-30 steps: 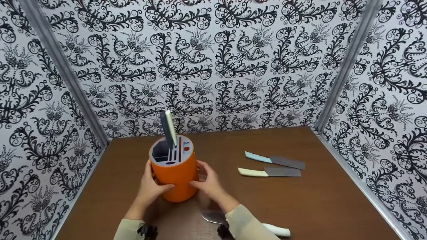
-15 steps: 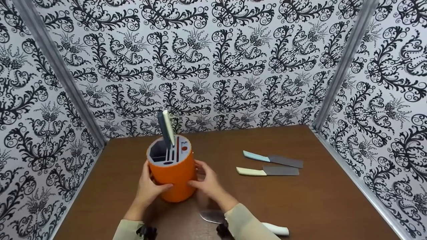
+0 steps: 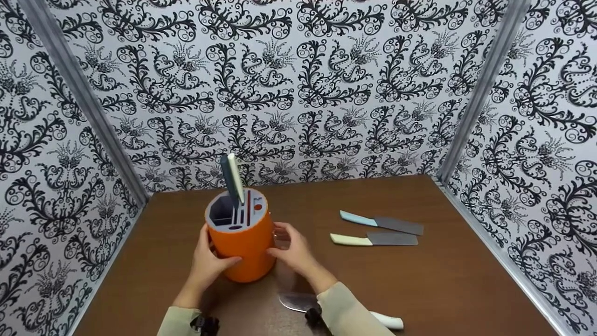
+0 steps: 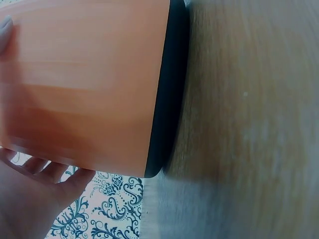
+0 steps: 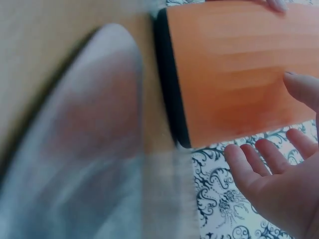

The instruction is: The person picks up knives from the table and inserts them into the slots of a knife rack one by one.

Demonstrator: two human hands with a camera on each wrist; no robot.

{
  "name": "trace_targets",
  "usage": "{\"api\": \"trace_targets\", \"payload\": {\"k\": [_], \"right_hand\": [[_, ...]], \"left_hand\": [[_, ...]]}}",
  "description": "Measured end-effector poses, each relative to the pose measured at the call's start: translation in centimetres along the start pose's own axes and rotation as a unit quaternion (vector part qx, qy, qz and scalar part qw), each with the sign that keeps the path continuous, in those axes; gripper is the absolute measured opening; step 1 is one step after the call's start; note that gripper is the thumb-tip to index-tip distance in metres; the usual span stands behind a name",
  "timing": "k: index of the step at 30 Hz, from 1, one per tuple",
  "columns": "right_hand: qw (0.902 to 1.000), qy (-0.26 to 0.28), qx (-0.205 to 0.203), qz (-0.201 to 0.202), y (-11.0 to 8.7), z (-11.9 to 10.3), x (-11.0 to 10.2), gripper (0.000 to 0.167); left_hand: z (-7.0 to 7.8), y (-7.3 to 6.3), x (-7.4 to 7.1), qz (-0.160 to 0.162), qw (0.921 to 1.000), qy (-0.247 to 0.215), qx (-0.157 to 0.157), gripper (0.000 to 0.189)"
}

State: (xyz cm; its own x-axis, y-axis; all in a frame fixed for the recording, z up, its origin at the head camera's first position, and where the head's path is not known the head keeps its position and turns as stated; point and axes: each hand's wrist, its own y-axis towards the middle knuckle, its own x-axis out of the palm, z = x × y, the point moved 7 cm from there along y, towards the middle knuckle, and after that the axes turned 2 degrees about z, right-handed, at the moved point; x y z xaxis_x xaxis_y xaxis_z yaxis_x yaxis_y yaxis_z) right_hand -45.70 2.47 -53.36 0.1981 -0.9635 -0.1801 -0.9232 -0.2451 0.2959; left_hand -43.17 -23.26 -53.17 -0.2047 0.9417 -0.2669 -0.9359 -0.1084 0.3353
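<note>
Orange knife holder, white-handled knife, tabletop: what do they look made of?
Orange knife holder: probably satin plastic, from its even colour and soft sheen.
Knife blade: polished metal, likely steel, given its bright reflections; white handle: smooth, perhaps plastic.
Tabletop: brown with wood grain; real wood or printed laminate, cannot tell.

Pale left sleeve [image 3: 178,322] and matching right sleeve [image 3: 357,310], worn with bare hands [image 3: 207,263].
The sleeves are plain, light grey-green cloth verging on cream, ending short of the wrists, so the wrists and hands are uncovered. By the left cuff sits a small black device [image 3: 205,325], chunky and uneven in outline; a similar dark unit [image 3: 314,318] sits by the right cuff, partly hidden. Both are too small and dark to show screws or markings clearly.
</note>
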Motion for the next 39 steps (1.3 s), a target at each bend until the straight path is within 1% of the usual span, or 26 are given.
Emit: {"api": "trace_targets", "payload": {"k": [6,9,14,17,21,22,26,31,35,39], "right_hand": [[0.9991,-0.028,-0.010,0.030,0.8,-0.2,-2.6,0.063],[0.9966,-0.063,-0.022,0.049,1.1,-0.4,-4.0,0.062],[0.9885,-0.131,-0.035,0.066,1.5,-0.3,-6.0,0.062],[0.9786,-0.190,-0.038,0.071,1.6,-0.1,-7.0,0.061],[0.9604,-0.268,-0.025,0.070,1.6,0.3,-8.6,0.060],[0.9570,-0.281,-0.021,0.071,1.7,0.4,-9.0,0.059],[0.9510,-0.300,0.004,0.076,1.7,1.1,-10.9,0.058],[0.9448,-0.314,0.044,0.082,1.4,2.1,-13.1,0.056],[0.9365,-0.332,0.081,0.080,1.1,2.8,-14.2,0.055],[0.9238,-0.359,0.114,0.071,1.1,3.3,-14.7,0.052]], "left_hand": [[0.0,0.0,0.0,0.000,1.0000,-0.004,-0.003,0.124],[0.0,0.0,0.0,-0.001,1.0000,-0.001,-0.004,0.124],[0.1,0.0,0.1,-0.003,1.0000,-0.004,-0.001,0.123],[0.1,0.0,0.3,-0.005,0.9998,-0.016,-0.005,0.123],[0.1,-0.2,0.4,-0.001,0.9997,-0.022,-0.005,0.123],[0.1,-0.2,0.3,0.000,0.9997,-0.023,-0.004,0.123],[0.2,-0.2,0.2,0.000,0.9998,-0.020,0.002,0.123],[0.0,-0.2,0.2,-0.001,0.9998,-0.020,-0.002,0.123],[-0.2,-0.1,0.3,-0.003,0.9997,-0.025,-0.002,0.123],[-0.3,0.0,0.2,0.001,0.9997,-0.025,-0.001,0.122]]}}
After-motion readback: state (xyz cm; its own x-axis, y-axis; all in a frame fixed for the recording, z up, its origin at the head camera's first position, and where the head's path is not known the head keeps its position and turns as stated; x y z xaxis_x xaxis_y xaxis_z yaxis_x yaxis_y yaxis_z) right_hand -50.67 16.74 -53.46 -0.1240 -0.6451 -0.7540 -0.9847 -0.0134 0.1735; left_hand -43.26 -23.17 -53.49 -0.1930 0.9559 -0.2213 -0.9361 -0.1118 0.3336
